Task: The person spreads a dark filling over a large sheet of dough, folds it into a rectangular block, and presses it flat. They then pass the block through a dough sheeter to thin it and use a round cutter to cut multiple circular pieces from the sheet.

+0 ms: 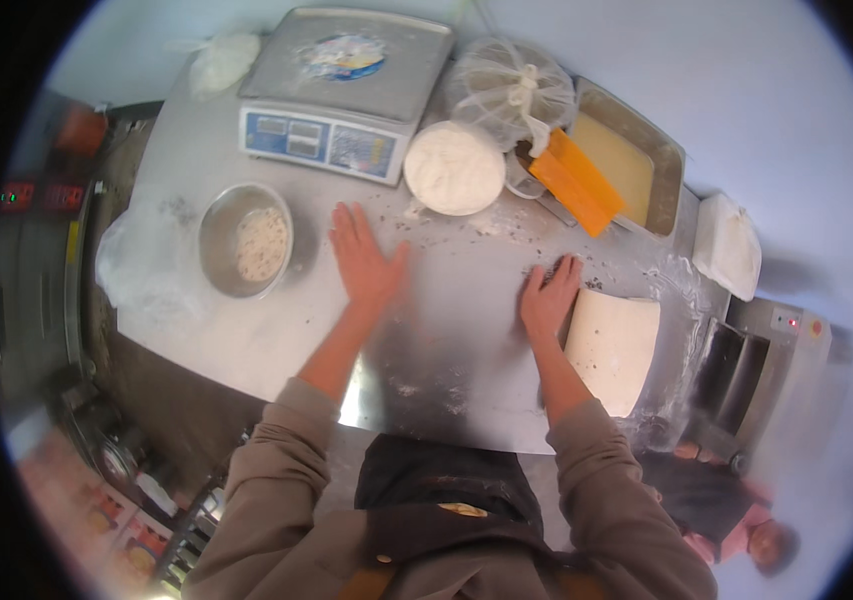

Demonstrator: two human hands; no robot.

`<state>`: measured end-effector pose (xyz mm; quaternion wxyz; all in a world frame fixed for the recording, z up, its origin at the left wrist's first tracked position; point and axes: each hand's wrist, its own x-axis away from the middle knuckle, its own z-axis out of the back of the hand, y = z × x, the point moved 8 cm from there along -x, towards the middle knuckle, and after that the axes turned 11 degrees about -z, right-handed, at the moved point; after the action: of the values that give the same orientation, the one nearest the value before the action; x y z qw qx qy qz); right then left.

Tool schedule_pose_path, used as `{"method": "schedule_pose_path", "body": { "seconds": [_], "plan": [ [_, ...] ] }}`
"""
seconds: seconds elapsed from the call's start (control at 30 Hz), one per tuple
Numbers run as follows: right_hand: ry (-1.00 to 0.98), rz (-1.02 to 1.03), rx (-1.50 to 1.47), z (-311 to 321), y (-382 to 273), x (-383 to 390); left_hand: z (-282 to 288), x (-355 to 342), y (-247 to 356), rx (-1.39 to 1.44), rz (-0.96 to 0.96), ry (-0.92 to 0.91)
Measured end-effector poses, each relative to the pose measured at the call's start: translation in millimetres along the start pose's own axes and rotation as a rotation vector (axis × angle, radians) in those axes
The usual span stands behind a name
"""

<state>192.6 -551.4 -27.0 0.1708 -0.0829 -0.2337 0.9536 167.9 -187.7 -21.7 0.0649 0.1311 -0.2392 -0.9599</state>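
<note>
My left hand (364, 260) rests on the steel table (426, 320), fingers stretched out and holding nothing, between a metal bowl of speckled pale mixture (258, 243) and a round container of white flour (453, 168). My right hand (546, 295) lies fingers apart on the table among small dark bits, just left of a folded pale dough sheet (611, 352). Above it, an orange flat scraper (576, 180) leans across the edge of a metal tray of pale yellow contents (626, 160).
Behind are a scale (331, 120), knotted plastic bag (511, 85) and small white bag (224, 63). Crumpled plastic (146, 255) lies left, a white tub (726, 245) right. Machines flank the table (36, 250) (766, 370). Another person (706, 510) is at lower right.
</note>
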Motion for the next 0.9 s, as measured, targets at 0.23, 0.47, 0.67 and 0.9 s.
{"method": "schedule_pose_path", "body": {
  "seconds": [0.23, 0.47, 0.67, 0.9],
  "plan": [
    [-0.304, 0.16, -0.299, -24.6, -48.4, 38.5, -52.8, 12.3, 62.8, 0.145, -0.329, -0.334],
    [-0.106, -0.213, 0.376, 62.6, 45.4, -77.8, -66.0, 9.7, 113.9, 0.215, -0.458, -0.338],
    [-0.311, -0.124, 0.528, 18.6, 2.4, -48.6, -85.8, -1.9, 145.2, 0.333, -0.569, -0.342],
    [-0.135, -0.121, -0.049, 14.2, -18.9, -18.5, -82.2, -13.5, 143.0, 0.317, -0.698, -0.438]
  ]
}}
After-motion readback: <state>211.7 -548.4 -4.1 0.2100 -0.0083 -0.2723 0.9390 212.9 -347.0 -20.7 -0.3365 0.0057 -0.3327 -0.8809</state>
